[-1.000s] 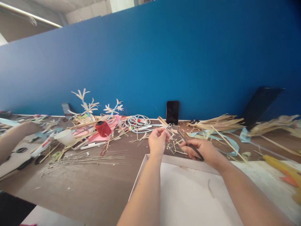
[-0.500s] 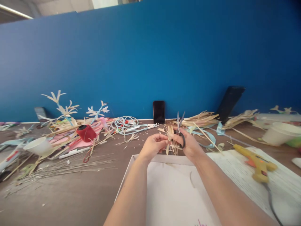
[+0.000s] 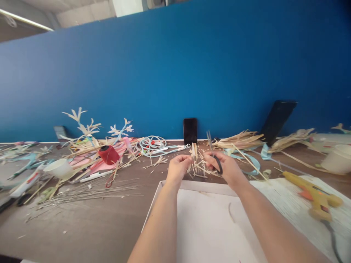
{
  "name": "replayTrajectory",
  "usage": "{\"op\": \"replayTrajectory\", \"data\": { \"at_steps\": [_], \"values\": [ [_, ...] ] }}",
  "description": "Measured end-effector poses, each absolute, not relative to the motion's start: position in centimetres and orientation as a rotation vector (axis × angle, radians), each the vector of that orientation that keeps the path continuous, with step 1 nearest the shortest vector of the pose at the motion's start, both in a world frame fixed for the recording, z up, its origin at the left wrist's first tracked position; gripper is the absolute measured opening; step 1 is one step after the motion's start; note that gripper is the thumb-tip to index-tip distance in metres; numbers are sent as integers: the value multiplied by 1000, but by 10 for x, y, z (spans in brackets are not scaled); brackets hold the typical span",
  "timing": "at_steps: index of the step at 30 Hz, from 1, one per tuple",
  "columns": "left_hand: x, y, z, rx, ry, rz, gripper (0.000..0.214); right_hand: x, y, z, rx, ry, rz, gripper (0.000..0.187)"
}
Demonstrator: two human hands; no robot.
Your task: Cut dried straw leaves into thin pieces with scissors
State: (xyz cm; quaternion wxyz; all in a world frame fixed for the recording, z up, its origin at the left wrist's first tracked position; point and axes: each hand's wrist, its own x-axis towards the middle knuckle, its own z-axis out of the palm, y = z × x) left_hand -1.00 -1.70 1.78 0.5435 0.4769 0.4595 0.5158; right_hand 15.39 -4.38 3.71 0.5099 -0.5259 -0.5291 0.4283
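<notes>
Scissors (image 3: 218, 164) sit in the curled fingers of the right hand (image 3: 228, 168), near the far rim of the white box (image 3: 205, 187), blades pointing up toward the blue wall (image 3: 175, 73). To their left, the left hand (image 3: 177, 168) extends forward, thumb and fingertips close together; whether they pinch anything I cannot tell. Straw scraps (image 3: 197, 167) lie between both hands.

Brown tabletop (image 3: 82, 230), pale scraps (image 3: 201, 170), shallow white box (image 3: 204, 186), thin wires (image 3: 101, 193) at left, printed sheet (image 3: 290, 215) at right

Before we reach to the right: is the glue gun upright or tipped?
Tipped: the glue gun lies on its side, handle across the paper sheet.
</notes>
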Motion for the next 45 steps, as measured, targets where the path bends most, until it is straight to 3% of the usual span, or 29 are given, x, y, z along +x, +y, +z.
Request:
{"op": "replayTrajectory", "data": {
  "at_steps": [5,45],
  "values": [
    [-18,-11,17,1069,1137,1411,29,154,-55,47,-1353,-1588,1303,46],
    [-16,-18,28,1216,1126,1347,28,158,-49,38,-1395,-1776,1124,42]
  ]
}}
